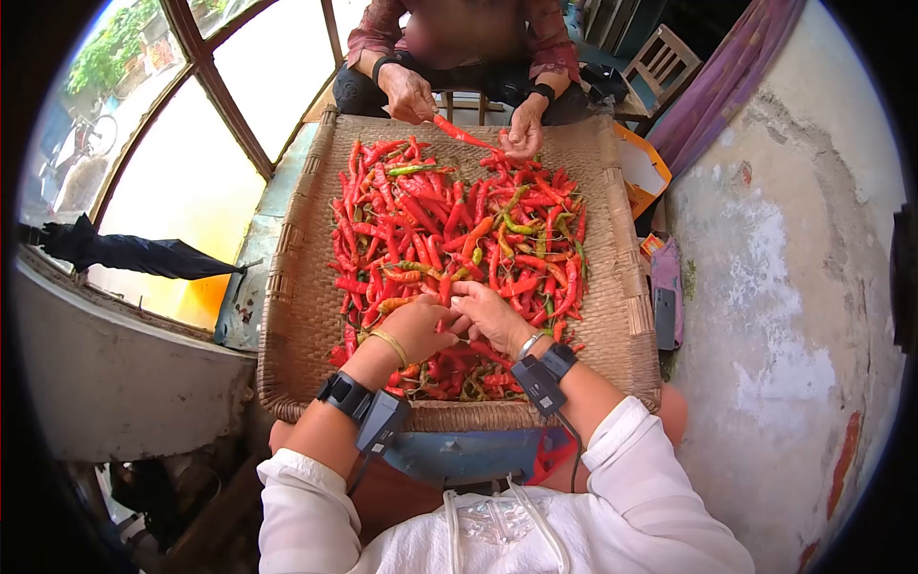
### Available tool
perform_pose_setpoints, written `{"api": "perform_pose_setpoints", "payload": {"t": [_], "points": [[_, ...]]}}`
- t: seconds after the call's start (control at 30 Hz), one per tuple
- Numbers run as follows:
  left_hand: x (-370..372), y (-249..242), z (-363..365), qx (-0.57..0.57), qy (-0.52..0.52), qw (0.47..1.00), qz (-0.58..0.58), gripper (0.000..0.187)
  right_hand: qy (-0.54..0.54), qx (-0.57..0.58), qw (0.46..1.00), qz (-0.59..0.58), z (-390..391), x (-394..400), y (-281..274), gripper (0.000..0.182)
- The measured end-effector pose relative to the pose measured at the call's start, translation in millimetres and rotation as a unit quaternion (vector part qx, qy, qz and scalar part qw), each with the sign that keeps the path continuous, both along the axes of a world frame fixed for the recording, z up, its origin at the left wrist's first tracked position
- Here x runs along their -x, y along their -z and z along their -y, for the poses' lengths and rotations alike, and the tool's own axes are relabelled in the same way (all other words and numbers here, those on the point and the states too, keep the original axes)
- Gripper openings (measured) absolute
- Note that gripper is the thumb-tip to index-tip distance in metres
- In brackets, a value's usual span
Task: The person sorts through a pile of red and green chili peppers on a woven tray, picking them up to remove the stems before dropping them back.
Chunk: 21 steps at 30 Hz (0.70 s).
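A heap of red chili peppers (pixel 421 215), with a few green and orange ones among them, lies in a wide woven basket tray (pixel 607 316). Over the near part of the heap my left hand (pixel 417 330) and my right hand (pixel 490 316) meet, fingers curled in a pinch. Between them is a red chili pepper (pixel 444 291), its lower part partly covered by my fingers. Loose stems and darker bits (pixel 473 385) show among the peppers below my hands.
Across the tray a person's hands (pixel 409 94) stretch another red chili pepper (pixel 461 132) between them. A folded black umbrella (pixel 143 251) leans by the window at left. At right are a phone (pixel 665 316), an orange box (pixel 639 172), a wooden chair (pixel 660 67) and a wall (pixel 765 287).
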<state>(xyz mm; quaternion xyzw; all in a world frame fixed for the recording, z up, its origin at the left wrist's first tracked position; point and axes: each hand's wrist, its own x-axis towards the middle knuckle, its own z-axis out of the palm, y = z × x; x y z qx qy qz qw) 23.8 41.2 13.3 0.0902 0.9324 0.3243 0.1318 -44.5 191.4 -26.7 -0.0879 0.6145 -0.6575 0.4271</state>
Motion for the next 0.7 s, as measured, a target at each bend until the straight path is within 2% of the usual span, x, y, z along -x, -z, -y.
{"api": "perform_pose_setpoints", "payload": {"t": [0.1, 0.13, 0.17, 0.23, 0.3, 0.37, 0.4, 0.43, 0.5, 0.53, 0.57, 0.63, 0.7], "points": [[-3.8, 0.3, -2.2, -0.05, 0.029, 0.998, -0.038, 0.031, -0.071, -0.051, 0.996, -0.02, -8.2, 7.8, -7.3, 0.036], [-5.7, -6.2, -4.7, -0.054, 0.041, 0.997, -0.039, 0.028, -0.066, -0.074, 0.995, -0.031, -11.5, 8.8, -17.6, 0.027], [-5.9, -5.1, -9.0, -0.059, 0.045, 0.997, -0.035, 0.028, -0.062, -0.079, 0.995, -0.027, -16.7, 11.3, -16.8, 0.027], [-7.7, -6.1, -9.0, -0.07, 0.06, 0.993, -0.067, 0.025, -0.05, -0.075, 0.992, -0.091, -18.4, 15.5, -15.4, 0.02], [-5.8, -12.6, -7.3, -0.063, 0.063, 0.994, -0.057, 0.024, -0.008, -0.049, 0.993, -0.107, -20.5, 16.8, -19.4, 0.01], [-3.3, -15.8, -7.6, -0.034, -0.043, 0.998, -0.029, 0.022, 0.01, -0.002, 0.996, -0.086, -24.9, 22.1, -25.4, 0.007], [-4.3, -24.5, -11.8, -0.037, -0.115, 0.99, -0.077, 0.02, 0.008, -0.004, 0.996, -0.083, -27.3, 22.0, -31.2, 0.007], [-3.5, -23.8, -14.2, -0.038, -0.118, 0.99, -0.073, 0.02, 0.005, 0.027, 0.997, -0.077, -28.5, 20.6, -38.6, 0.007], [-2.5, -20.5, -12.6, -0.093, -0.105, 0.97, -0.2, 0.019, -0.001, 0.062, 0.996, -0.068, -29.6, 23.4, -45.1, 0.007], [-1.7, -13.5, -8.7, -0.075, -0.051, 0.984, -0.152, 0.02, 0.01, 0.061, 0.993, -0.1, -32.6, 27.6, -46.3, 0.009], [-3.4, -10.5, -7.1, -0.074, -0.052, 0.985, -0.149, 0.02, 0.022, 0.059, 0.989, -0.132, -36.6, 32.3, -46.6, 0.01], [-4.7, -15.8, -9.5, 0.114, 0.011, 0.993, 0.016, 0.022, 0.128, 0.095, 0.981, -0.107, -47.1, 47.7, -43.1, 0.012], [-5.2, -13.8, -7.6, 0.146, 0.003, 0.989, 0.0, 0.022, 0.295, 0.232, 0.927, -0.015, -51.5, 55.2, -45.0, 0.015]]}}
